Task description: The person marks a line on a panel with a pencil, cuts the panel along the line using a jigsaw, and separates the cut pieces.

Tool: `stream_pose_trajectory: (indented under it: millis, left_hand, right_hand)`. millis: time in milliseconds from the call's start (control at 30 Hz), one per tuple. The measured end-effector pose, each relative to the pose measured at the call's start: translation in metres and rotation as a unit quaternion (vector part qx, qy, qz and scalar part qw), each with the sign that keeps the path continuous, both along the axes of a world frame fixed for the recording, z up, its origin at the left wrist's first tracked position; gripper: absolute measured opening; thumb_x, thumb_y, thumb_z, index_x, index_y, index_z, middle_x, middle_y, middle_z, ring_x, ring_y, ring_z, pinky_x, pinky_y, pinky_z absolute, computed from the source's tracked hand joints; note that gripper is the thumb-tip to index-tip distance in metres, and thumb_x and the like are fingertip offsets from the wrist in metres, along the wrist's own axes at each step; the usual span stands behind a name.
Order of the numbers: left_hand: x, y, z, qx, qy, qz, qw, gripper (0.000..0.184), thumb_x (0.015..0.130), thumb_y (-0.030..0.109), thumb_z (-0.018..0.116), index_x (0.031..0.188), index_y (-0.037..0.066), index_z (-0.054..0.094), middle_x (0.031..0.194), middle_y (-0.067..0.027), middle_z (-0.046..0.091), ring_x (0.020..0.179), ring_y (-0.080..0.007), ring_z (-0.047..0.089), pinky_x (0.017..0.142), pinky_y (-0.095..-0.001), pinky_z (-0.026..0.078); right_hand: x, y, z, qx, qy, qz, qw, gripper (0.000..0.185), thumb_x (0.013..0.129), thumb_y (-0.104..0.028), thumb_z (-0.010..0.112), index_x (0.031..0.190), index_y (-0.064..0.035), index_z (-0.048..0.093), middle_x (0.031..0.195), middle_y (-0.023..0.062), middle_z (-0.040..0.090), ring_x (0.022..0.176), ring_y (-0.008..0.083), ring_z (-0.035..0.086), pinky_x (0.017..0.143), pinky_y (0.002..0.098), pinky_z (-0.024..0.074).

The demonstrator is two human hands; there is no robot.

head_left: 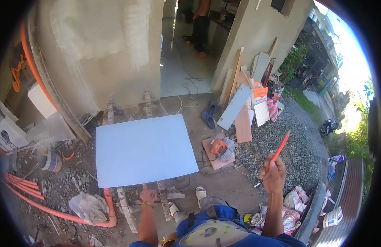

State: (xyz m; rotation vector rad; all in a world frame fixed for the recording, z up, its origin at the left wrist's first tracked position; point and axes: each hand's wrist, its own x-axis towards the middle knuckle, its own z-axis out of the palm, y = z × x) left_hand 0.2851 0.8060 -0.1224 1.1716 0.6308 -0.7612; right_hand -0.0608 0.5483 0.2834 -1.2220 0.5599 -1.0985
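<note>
A large white panel (145,150) lies flat across rough wooden supports (128,210). My left hand (147,194) is at the panel's near edge, a finger pointing up to it; whether it grips the edge I cannot tell. Raised at the right, my right hand (273,172) is closed around a red pencil (282,145), its tip pointing up. Between the panel and the gravel, an orange power tool (218,147) rests on a pinkish board (210,158) beside a clear plastic bag (228,150).
Boards (236,108) lean near the doorway, beside a gravel pile (299,152). Dark slippers (208,115) and cables lie on the ground. A bucket (49,159) and orange pipes (54,212) are at left. Another person (201,26) is inside the doorway.
</note>
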Motion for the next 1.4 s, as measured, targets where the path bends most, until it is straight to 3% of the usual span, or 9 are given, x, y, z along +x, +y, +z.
stream_pose_trajectory:
  millis: [333,400,567,600,633,700,800,1267,1400]
  left_hand:
    - [0.064,0.007,-0.046,0.023,-0.005,0.069,0.997,0.062,0.087,0.064,0.062,0.102,0.003,0.060,0.086,-0.0073,0.065,0.062,-0.0183,0.056,0.046,-0.0316,0.042]
    - [0.069,0.001,-0.050,-0.001,-0.005,0.079,0.997,0.063,0.089,0.064,0.059,0.107,0.004,0.059,0.089,-0.0074,0.066,0.064,-0.0192,0.057,0.046,-0.0329,0.042]
    - [0.079,0.024,-0.066,-0.006,0.030,0.088,0.996,0.079,0.092,0.068,0.049,0.133,0.001,0.046,0.118,-0.0164,0.059,0.093,-0.0299,0.062,0.066,-0.0416,0.052]
    - [0.081,0.030,-0.065,0.001,0.041,0.097,0.994,0.083,0.092,0.069,0.047,0.140,0.001,0.040,0.130,-0.0190,0.053,0.106,-0.0336,0.060,0.077,-0.0466,0.054]
    - [0.082,0.027,-0.048,-0.006,0.064,0.134,0.989,0.087,0.092,0.070,0.044,0.148,0.004,0.031,0.146,-0.0189,0.039,0.125,-0.0381,0.048,0.096,-0.0543,0.046]
    - [0.087,0.034,-0.067,-0.043,0.031,0.140,0.989,0.086,0.093,0.070,0.043,0.149,0.006,0.031,0.148,-0.0179,0.038,0.128,-0.0377,0.046,0.099,-0.0541,0.045]
    - [0.105,0.041,-0.075,-0.116,-0.017,0.161,0.980,0.084,0.094,0.072,0.036,0.152,0.012,0.028,0.153,-0.0127,0.034,0.137,-0.0354,0.037,0.108,-0.0548,0.037]
    - [0.123,0.015,-0.089,-0.272,-0.142,0.135,0.942,0.089,0.092,0.077,0.030,0.153,0.013,0.026,0.157,-0.0095,0.030,0.140,-0.0334,0.033,0.115,-0.0501,0.028]
    - [0.120,0.019,-0.077,-0.111,-0.167,0.177,0.964,0.089,0.093,0.074,0.034,0.153,0.009,0.025,0.156,-0.0112,0.031,0.139,-0.0331,0.034,0.115,-0.0493,0.029]
  right_hand:
    - [-0.023,0.022,-0.194,0.216,0.264,0.077,0.937,0.028,0.099,-0.024,0.059,0.117,-0.0057,0.048,0.101,0.0144,0.064,0.086,0.0323,0.070,0.077,0.0457,0.0602]
    - [-0.021,0.010,-0.270,0.365,0.132,0.077,0.918,0.018,0.099,-0.017,0.054,0.108,-0.0020,0.049,0.093,0.0151,0.066,0.077,0.0288,0.070,0.066,0.0405,0.0601]
    - [0.098,-0.040,-0.337,0.122,0.439,-0.036,0.889,0.039,0.099,-0.037,0.053,0.077,-0.0054,0.049,0.062,0.0052,0.054,0.052,0.0160,0.057,0.046,0.0369,0.0469]
    - [0.115,-0.063,-0.390,0.080,0.358,-0.051,0.929,0.045,0.099,-0.042,0.053,0.075,-0.0035,0.053,0.061,0.0086,0.057,0.051,0.0152,0.059,0.045,0.0366,0.0456]
    - [0.144,-0.076,-0.376,0.043,0.461,-0.067,0.884,0.044,0.099,-0.038,0.052,0.080,0.0017,0.058,0.067,0.0183,0.063,0.056,0.0272,0.065,0.051,0.0422,0.0484]
    - [0.185,-0.094,-0.391,-0.139,0.470,-0.150,0.859,0.045,0.099,-0.033,0.048,0.082,0.0067,0.060,0.075,0.0293,0.064,0.078,0.0441,0.067,0.065,0.0510,0.0500]
    - [0.216,-0.109,-0.409,-0.025,0.504,-0.077,0.860,0.043,0.099,-0.033,0.047,0.091,0.0066,0.062,0.089,0.0335,0.064,0.094,0.0484,0.062,0.077,0.0540,0.0497]
    - [0.254,-0.112,-0.496,-0.018,0.531,-0.200,0.823,0.050,0.095,-0.039,0.049,0.082,0.0076,0.064,0.079,0.0323,0.064,0.084,0.0491,0.064,0.074,0.0504,0.0501]
    - [0.232,-0.090,-0.446,0.032,0.501,-0.162,0.850,0.049,0.094,-0.037,0.050,0.083,0.0090,0.064,0.078,0.0316,0.063,0.082,0.0483,0.065,0.072,0.0515,0.0489]
